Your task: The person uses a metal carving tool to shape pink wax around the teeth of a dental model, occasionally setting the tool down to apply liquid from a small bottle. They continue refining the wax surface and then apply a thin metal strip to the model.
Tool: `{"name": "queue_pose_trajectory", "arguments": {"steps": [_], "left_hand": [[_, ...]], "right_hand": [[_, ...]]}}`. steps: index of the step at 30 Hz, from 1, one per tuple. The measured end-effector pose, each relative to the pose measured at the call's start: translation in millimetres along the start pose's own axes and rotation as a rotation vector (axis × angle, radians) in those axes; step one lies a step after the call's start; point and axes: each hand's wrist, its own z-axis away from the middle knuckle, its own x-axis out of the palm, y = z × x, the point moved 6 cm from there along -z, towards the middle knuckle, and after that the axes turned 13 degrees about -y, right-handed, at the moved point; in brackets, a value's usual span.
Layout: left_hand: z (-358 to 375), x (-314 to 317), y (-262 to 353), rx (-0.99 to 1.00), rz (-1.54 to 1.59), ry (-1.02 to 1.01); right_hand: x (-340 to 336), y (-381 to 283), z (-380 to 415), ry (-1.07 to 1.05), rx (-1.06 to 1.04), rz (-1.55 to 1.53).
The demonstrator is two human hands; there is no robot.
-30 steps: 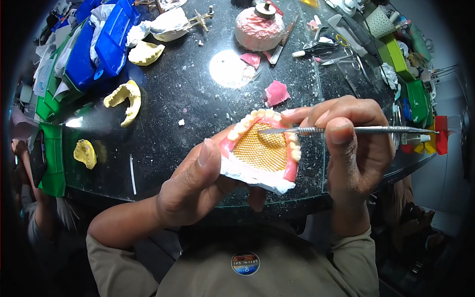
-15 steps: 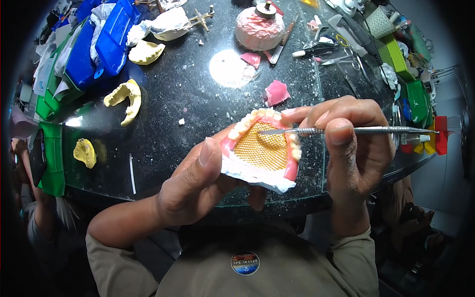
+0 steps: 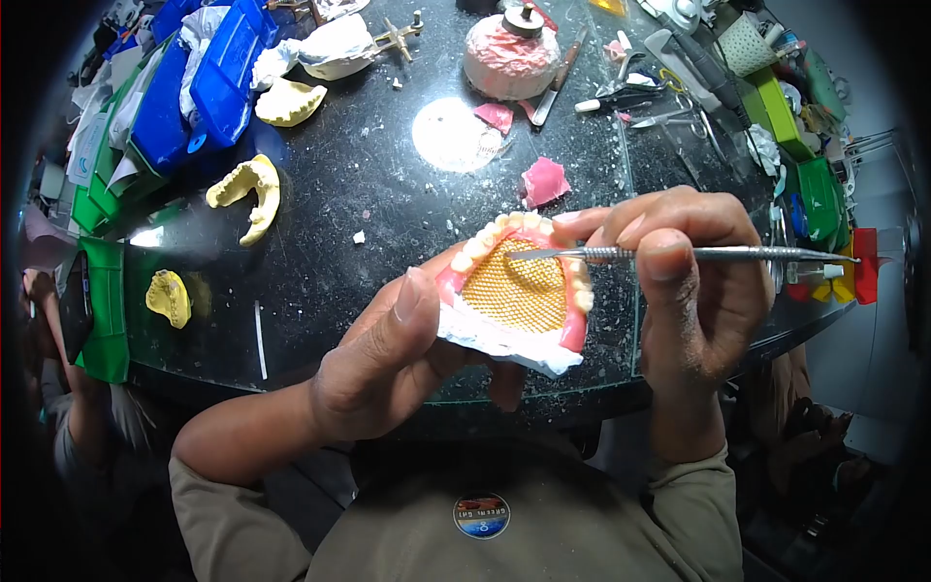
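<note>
We find the denture model (image 3: 516, 293) above the near edge of the table (image 3: 349, 291), grasped in our left hand (image 3: 378, 359), front teeth pointing away, white base toward us. Our right hand (image 3: 693, 281) pinches the metal instrument (image 3: 718, 254), long axis running left to right, left tip over the golden mesh (image 3: 509, 286); contact we cannot confirm. Our left fingers are partly hidden behind the model. Beyond lies pink wax (image 3: 545, 181); leftward, a curved yellow cast (image 3: 264, 199).
</note>
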Motion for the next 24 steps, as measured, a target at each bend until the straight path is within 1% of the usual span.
{"name": "queue_pose_trajectory", "arguments": {"steps": [10,13,15,16,19,21,22,23,24], "left_hand": [[-1,0,0,0.021,0.011,-0.021],[-1,0,0,-0.003,-0.001,-0.033],[0,-1,-1,-0.008,0.003,-0.058],[-1,-2,-1,-0.008,0.004,-0.079],[2,-4,-4,0.066,0.133,-0.009],[4,-4,-8,0.089,0.244,0.020],[3,-2,-6,0.112,0.278,-0.011],[4,-2,-8,0.144,0.336,0.114],[3,-3,-6,0.143,0.314,0.072]], "right_hand": [[-1,1,0,-0.007,0.001,0.021],[-2,0,0,0.007,0.003,0.004],[-5,-3,0,0.041,-0.051,-0.011],[-9,-4,-1,0.069,-0.114,-0.010],[-44,-15,4,0.177,-0.219,0.007],[-70,-23,22,0.258,-0.201,0.073],[-83,-27,33,0.296,-0.181,0.103],[-97,-31,45,0.333,-0.159,0.132],[-106,-29,59,0.424,-0.132,0.169]]}}
